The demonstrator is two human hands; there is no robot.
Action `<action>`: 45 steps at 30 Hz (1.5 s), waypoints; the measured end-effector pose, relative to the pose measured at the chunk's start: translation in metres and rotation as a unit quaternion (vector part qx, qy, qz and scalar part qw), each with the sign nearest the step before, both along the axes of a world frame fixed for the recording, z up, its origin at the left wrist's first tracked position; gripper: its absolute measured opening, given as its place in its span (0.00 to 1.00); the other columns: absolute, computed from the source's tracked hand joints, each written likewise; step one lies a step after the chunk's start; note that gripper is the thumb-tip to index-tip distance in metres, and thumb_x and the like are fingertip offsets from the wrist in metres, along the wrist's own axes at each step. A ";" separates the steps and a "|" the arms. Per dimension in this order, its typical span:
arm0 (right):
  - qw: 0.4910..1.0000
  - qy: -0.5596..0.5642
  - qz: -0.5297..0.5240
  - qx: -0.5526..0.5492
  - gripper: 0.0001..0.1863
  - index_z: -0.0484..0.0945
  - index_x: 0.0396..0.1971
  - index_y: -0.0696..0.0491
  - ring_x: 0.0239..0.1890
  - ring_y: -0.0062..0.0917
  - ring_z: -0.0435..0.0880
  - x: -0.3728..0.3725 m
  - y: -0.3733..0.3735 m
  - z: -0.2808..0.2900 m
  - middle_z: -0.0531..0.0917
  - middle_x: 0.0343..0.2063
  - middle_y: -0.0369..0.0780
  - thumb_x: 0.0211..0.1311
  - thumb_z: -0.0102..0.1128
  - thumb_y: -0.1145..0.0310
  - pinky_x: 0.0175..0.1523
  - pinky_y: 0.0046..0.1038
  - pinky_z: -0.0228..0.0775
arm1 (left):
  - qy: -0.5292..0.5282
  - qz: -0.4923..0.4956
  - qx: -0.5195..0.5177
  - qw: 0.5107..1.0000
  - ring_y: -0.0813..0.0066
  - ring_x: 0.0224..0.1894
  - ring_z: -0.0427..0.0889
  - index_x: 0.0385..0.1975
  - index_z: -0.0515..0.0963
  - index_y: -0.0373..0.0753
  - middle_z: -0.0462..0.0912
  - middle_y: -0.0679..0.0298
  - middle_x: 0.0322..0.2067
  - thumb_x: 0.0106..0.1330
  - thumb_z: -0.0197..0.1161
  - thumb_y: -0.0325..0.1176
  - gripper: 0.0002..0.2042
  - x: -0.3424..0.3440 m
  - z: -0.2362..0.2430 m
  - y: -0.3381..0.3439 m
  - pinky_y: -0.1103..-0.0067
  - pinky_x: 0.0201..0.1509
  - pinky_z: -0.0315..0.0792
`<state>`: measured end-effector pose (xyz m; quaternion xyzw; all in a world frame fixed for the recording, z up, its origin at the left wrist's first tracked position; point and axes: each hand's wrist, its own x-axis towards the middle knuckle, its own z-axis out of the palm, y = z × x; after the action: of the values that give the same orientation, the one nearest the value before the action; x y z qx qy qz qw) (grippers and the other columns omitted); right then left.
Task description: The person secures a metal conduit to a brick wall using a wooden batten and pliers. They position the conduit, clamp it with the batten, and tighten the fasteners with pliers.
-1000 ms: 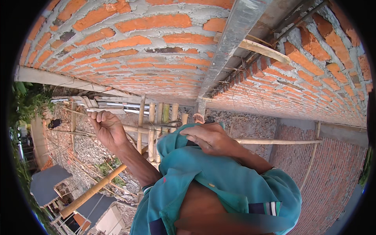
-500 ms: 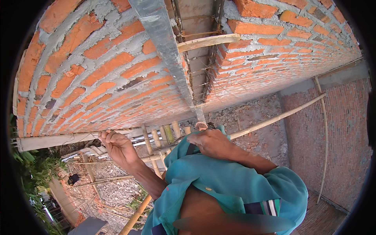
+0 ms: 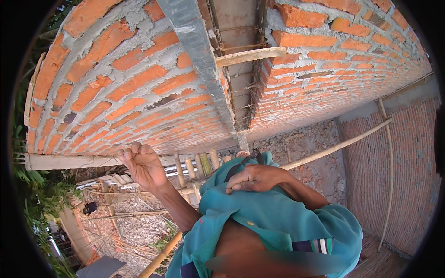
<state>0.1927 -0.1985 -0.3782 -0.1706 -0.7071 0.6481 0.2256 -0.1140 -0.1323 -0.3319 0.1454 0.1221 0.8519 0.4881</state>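
Note:
My left hand [image 3: 144, 167] is raised at the foot of the left brick wall [image 3: 134, 88], palm toward me. Its fingers are bent and the thumb and forefinger pinch a thin wire [image 3: 99, 164], which trails off to the left along the pale ledge. In front of my teal shirt [image 3: 250, 208], my right hand [image 3: 259, 178] is curled with its fingers together and pointing left. What it holds, if anything, is hidden. A dark strap [image 3: 232, 172] shows on the shirt beside that hand.
A long grey board [image 3: 199, 55] runs down the wall's edge beside a gap with steel bars. A short wooden stick [image 3: 250, 56] bridges the gap to the right brick wall [image 3: 315, 69]. Bamboo poles [image 3: 338, 147] cross below, and rubble [image 3: 143, 227] lies far down.
My right hand has moved down toward the shirt, away from the board's lower end. My left hand has risen slightly and its fingers have loosened somewhat. The view has shifted a little.

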 end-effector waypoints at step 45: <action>0.739 0.050 -0.670 0.057 0.15 0.82 0.51 0.62 0.25 0.14 0.73 0.068 0.012 0.048 0.78 0.23 0.33 0.79 0.56 0.66 0.32 0.21 0.65 | 0.294 -0.227 -0.051 0.927 0.81 0.25 0.76 0.36 0.73 0.39 0.71 0.67 0.30 0.76 0.61 0.53 0.21 0.268 0.059 0.100 0.79 0.24 0.73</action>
<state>0.2607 -0.1865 -0.3304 -0.5541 -0.4336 0.2963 0.6459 0.1543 -0.0319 -0.2730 0.3876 0.2671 0.6302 0.6175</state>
